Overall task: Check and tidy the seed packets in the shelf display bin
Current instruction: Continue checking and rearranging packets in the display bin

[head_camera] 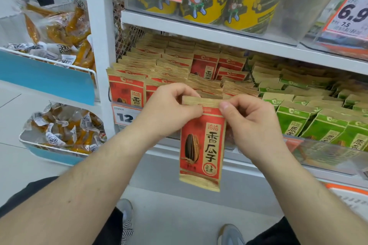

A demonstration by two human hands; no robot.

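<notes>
Mid-check: left hand (169, 109) and right hand (249, 119) pinching red packet (202, 145) at 6 o'clock of bin (127, 89); reshelving left.

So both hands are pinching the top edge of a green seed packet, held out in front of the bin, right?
Not quite: the head view shows the packet is red, not green. The left hand and right hand do pinch its top edge, in front of the bin.
</notes>
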